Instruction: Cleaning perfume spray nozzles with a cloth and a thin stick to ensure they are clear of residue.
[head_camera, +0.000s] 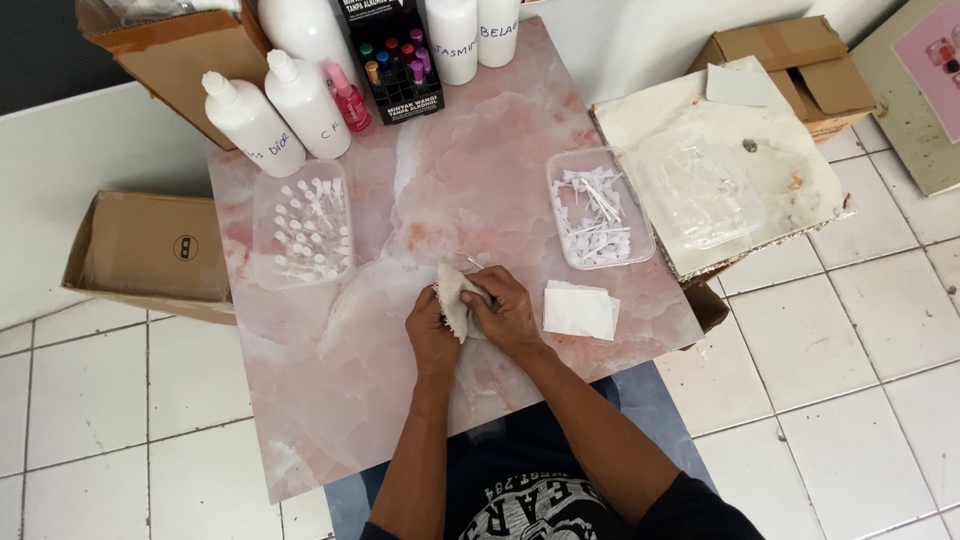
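My left hand (430, 335) and my right hand (508, 312) meet over the middle of a pink marbled tabletop (340, 400). Together they hold a crumpled off-white cloth (455, 295), which wraps a small object whose thin tip pokes out at the top. What the object is cannot be made out. A folded white cloth (578, 310) lies just right of my right hand.
A clear tray of small white vials (303, 225) sits at left, and a clear tray of white sprayer parts (598, 208) at right. White bottles (278, 110), a pink spray bottle (349, 98) and a black box of coloured vials (395, 58) stand at the back. Cardboard boxes (150, 250) surround the table.
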